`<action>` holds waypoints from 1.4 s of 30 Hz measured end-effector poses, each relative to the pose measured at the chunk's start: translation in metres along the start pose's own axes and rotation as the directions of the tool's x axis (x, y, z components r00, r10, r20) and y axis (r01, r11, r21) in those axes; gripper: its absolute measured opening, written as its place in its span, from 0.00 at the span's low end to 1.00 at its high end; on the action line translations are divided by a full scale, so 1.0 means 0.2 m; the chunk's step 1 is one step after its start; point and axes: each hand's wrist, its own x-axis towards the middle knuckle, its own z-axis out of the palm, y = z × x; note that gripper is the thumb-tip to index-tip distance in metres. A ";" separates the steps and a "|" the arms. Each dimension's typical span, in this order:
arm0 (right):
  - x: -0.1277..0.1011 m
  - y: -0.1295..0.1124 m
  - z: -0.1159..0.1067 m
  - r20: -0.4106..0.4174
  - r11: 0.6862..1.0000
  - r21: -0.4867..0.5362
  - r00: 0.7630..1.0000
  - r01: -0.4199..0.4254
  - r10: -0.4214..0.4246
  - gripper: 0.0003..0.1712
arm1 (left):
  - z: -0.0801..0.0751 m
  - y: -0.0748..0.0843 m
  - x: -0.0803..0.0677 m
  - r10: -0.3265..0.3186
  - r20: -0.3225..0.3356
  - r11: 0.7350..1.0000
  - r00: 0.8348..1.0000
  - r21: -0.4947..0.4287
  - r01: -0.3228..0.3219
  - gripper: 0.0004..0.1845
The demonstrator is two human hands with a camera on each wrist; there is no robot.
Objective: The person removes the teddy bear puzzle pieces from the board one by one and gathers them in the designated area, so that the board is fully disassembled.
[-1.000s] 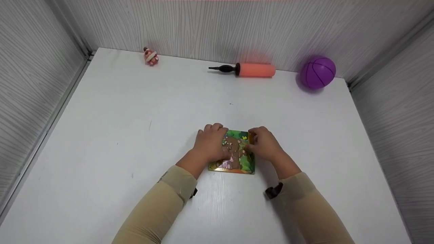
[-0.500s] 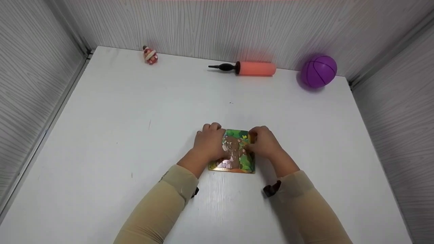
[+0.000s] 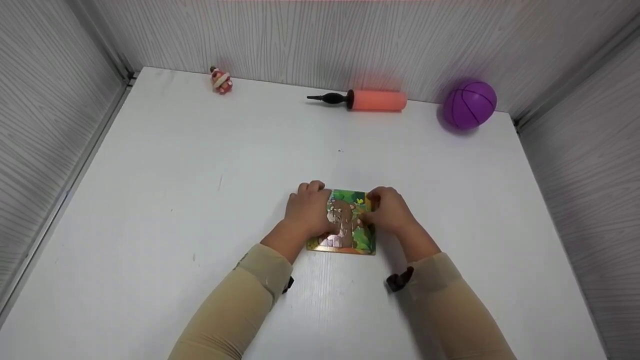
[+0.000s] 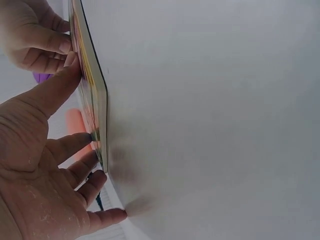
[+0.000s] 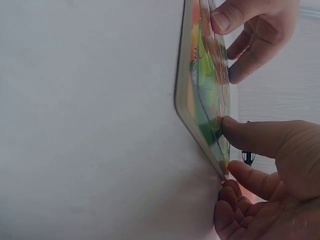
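Note:
A jigsaw puzzle (image 3: 345, 240) with a brown bear on green lies flat on the white table. My left hand (image 3: 308, 212) covers its left side. In the left wrist view its thumb (image 4: 73, 60) rests on the picture, other fingertips touch near the far edge and the little finger reaches the tabletop. My right hand (image 3: 392, 213) is at the right side. In the right wrist view its thumb (image 5: 235, 129) and index fingertip touch the puzzle's face, spread apart. The remaining fingers bend beside the puzzle's corner, down by the table. Most pieces fit flush; those beneath my hands are hidden.
Along the back of the table lie a small red-and-white toy figure (image 3: 221, 81), an orange hand pump (image 3: 377, 100) with a black nozzle, and a purple ball (image 3: 470, 105). Grey wood-grain walls (image 3: 280, 40) enclose the back and both sides.
My left hand's fingers have shifted very slightly left along the puzzle. The right hand keeps its place, and the puzzle stays put.

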 end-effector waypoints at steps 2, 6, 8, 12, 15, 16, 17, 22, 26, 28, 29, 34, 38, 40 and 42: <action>0.00 0.00 0.00 -0.006 1.000 -0.001 1.000 -0.002 0.002 0.36 | 0.00 0.00 0.00 -0.004 0.003 1.000 1.000 -0.007 0.004 0.52; 0.00 0.00 0.01 -0.014 1.000 -0.005 1.000 0.002 -0.002 0.35 | 0.01 -0.01 0.01 -0.006 0.002 1.000 1.000 -0.024 0.007 0.51; 0.00 0.00 0.01 -0.012 1.000 -0.001 1.000 -0.001 0.001 0.34 | 0.01 -0.01 0.01 -0.007 0.003 1.000 1.000 -0.030 0.007 0.51; 0.02 0.01 0.00 0.005 0.999 0.027 1.000 -0.021 0.021 0.35 | 0.01 -0.01 0.02 -0.008 0.004 1.000 1.000 -0.029 0.008 0.52; 0.04 0.00 0.00 0.023 0.998 0.050 0.999 -0.038 0.037 0.37 | 0.01 -0.01 0.01 -0.011 0.005 1.000 1.000 -0.024 0.011 0.52; 0.04 0.00 -0.01 0.028 0.998 0.054 0.999 -0.043 0.042 0.37 | 0.01 -0.01 0.01 -0.012 0.005 1.000 1.000 -0.027 0.012 0.52; 0.04 0.00 -0.01 0.032 0.997 0.056 0.998 -0.048 0.046 0.37 | 0.01 -0.01 0.01 -0.011 0.005 0.999 1.000 -0.031 0.011 0.52; 0.05 0.00 -0.01 0.040 0.996 0.057 0.997 -0.063 0.061 0.37 | 0.01 -0.01 0.01 -0.005 0.012 0.999 1.000 -0.040 0.005 0.48; 0.06 0.00 -0.02 0.043 0.996 0.055 0.997 -0.064 0.062 0.37 | 0.01 0.00 0.00 -0.009 0.019 1.000 1.000 -0.019 0.009 0.44; 0.06 -0.01 -0.02 0.043 0.997 0.049 0.997 -0.066 0.064 0.37 | 0.00 0.00 0.00 -0.009 0.020 1.000 1.000 -0.010 0.009 0.43; 0.06 -0.01 -0.02 0.043 0.997 0.046 0.997 -0.069 0.067 0.37 | 0.00 0.00 0.00 -0.009 0.021 1.000 1.000 -0.009 0.009 0.43; 0.05 -0.02 -0.03 0.044 0.997 0.029 0.997 -0.066 0.064 0.37 | 0.00 0.01 0.00 -0.006 0.024 1.000 1.000 -0.007 0.006 0.42; 0.04 -0.03 -0.04 0.042 0.999 0.017 0.998 -0.050 0.049 0.38 | 0.00 0.01 0.00 -0.008 0.029 1.000 1.000 0.002 0.008 0.41; 0.04 -0.03 -0.04 0.041 0.999 0.016 0.998 -0.050 0.049 0.38 | 0.00 0.01 0.00 -0.008 0.033 1.000 0.999 0.007 0.008 0.41; 0.04 -0.03 -0.03 0.033 0.999 0.017 0.998 -0.051 0.050 0.36 | -0.01 0.01 0.00 -0.010 0.036 1.000 0.999 0.010 0.009 0.41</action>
